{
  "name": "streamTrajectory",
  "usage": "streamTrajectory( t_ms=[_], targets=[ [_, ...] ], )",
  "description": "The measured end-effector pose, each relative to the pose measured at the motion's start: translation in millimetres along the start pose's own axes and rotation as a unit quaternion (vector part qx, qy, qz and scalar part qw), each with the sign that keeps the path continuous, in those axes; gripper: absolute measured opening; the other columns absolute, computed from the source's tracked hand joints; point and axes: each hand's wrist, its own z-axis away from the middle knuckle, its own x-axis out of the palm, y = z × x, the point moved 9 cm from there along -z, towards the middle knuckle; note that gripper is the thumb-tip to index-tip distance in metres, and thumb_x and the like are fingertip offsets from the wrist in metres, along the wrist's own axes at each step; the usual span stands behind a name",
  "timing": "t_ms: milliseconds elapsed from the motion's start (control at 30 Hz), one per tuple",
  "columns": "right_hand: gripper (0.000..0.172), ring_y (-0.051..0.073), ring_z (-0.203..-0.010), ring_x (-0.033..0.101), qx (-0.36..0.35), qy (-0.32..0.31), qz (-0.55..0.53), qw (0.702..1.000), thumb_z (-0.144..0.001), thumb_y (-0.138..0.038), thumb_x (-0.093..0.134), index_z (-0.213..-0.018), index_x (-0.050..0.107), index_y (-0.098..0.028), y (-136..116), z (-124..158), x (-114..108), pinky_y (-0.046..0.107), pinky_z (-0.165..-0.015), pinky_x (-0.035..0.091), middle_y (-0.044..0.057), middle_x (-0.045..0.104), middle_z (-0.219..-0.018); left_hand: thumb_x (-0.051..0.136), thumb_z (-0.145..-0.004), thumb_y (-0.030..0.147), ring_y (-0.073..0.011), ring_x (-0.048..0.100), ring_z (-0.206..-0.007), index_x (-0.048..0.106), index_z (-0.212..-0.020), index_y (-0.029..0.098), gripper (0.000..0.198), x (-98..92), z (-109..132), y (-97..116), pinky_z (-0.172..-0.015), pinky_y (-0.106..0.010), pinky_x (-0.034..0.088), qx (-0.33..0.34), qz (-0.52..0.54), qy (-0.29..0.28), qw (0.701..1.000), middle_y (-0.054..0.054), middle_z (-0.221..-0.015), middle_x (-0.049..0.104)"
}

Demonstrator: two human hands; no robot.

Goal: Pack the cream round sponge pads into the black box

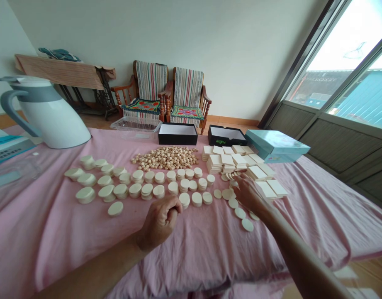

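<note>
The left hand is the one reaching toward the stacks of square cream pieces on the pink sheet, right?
Not quite. The head view shows that it is the right hand reaching toward the stacks of square cream pieces on the pink sheet. The left hand is curled into a fist, further from them.

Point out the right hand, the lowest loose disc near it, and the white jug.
Right hand (247, 193): head view, on the back of the hand.
Lowest loose disc (247, 224): head view, on its top face.
White jug (46, 118): head view, on its body.
</note>
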Motion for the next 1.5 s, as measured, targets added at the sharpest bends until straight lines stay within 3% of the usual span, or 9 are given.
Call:
streamTrajectory(
  t_ms=[167, 333, 467, 600, 733, 1000, 1500],
  targets=[
    [0.018, 0.016, -0.077, 0.054, -0.057, 0.021, -0.089, 0.994, -0.079, -0.012, 0.046, -0.086, 0.062, -0.016, -21.1, 12.4, -18.8, 0.027, -0.069, 0.039, 0.007, 0.059, -0.086, 0.035, -0.069, -0.004, -0.0094, 0.046, -0.055, 0.05, -0.063, 0.016, 0.025, 1.2, -0.1, 0.7, -0.056, -0.02, 0.035, 0.0, 0.002, -0.004, 1.0, 0.002, -0.058, 0.049],
    [0.022, 0.02, -0.089, 0.053, -0.145, -0.034, -0.114, 0.982, -0.075, -0.013, 0.055, -0.095, 0.062, -0.016, -46.7, 25.4, -6.8, 0.032, -0.08, 0.039, 0.007, 0.059, -0.092, 0.035, -0.068, -0.004, -0.0096, 0.047, -0.056, 0.049, -0.063, 0.016, 0.025, 1.6, -0.2, -0.5, -0.056, -0.02, 0.035, -0.004, 0.0, -0.006, 1.0, 0.002, -0.058, 0.049],
    [0.017, 0.022, -0.088, 0.051, -0.13, -0.025, -0.09, 0.987, -0.075, -0.012, 0.056, -0.09, 0.061, -0.015, -45.1, 25.8, 0.2, 0.034, -0.079, 0.039, 0.009, 0.058, -0.091, 0.035, -0.069, -0.004, -0.01, 0.047, -0.057, 0.05, -0.063, 0.016, 0.025, 2.6, 0.4, -3.6, -0.057, -0.021, 0.036, -0.014, 0.001, -0.01, 1.0, 0.001, -0.059, 0.05],
    [0.02, 0.02, -0.085, 0.052, -0.12, 0.011, -0.133, 0.984, -0.075, -0.014, 0.056, -0.094, 0.06, -0.017, -44.5, 21.2, -8.6, 0.031, -0.076, 0.039, 0.007, 0.057, -0.089, 0.035, -0.07, -0.003, -0.0101, 0.047, -0.057, 0.05, -0.063, 0.016, 0.025, 3.0, 0.2, -3.1, -0.057, -0.021, 0.036, -0.016, 0.0, -0.014, 1.0, 0.001, -0.059, 0.05],
    [0.02, 0.018, -0.082, 0.053, -0.115, -0.017, -0.176, 0.977, -0.074, -0.017, 0.057, -0.094, 0.061, -0.019, -49.6, 14.9, -4.1, 0.028, -0.073, 0.038, 0.005, 0.058, -0.088, 0.035, -0.07, -0.003, -0.0101, 0.047, -0.057, 0.05, -0.063, 0.016, 0.025, 2.2, 0.1, -3.0, -0.057, -0.021, 0.036, -0.018, 0.0, -0.011, 1.0, 0.001, -0.059, 0.05],
    [0.014, 0.017, -0.079, 0.051, -0.116, -0.034, -0.132, 0.984, -0.073, -0.02, 0.059, -0.087, 0.062, -0.019, -50.1, 11.5, 17.4, 0.027, -0.072, 0.033, 0.004, 0.058, -0.082, 0.034, -0.069, -0.004, -0.0097, 0.046, -0.056, 0.049, -0.063, 0.016, 0.026, 1.9, -0.4, -2.5, -0.056, -0.021, 0.035, -0.008, 0.001, -0.01, 1.0, 0.002, -0.058, 0.049],
    [0.011, 0.018, -0.077, 0.047, -0.116, 0.016, -0.108, 0.987, -0.068, -0.018, 0.055, -0.079, 0.056, -0.019, -55.8, 10.6, 18.0, 0.028, -0.069, 0.032, 0.004, 0.053, -0.08, 0.035, -0.069, -0.005, -0.0094, 0.046, -0.056, 0.048, -0.063, 0.016, 0.026, 2.1, 1.2, -1.7, -0.056, -0.02, 0.034, 0.003, 0.003, -0.01, 1.0, 0.002, -0.058, 0.048]
  ],
)
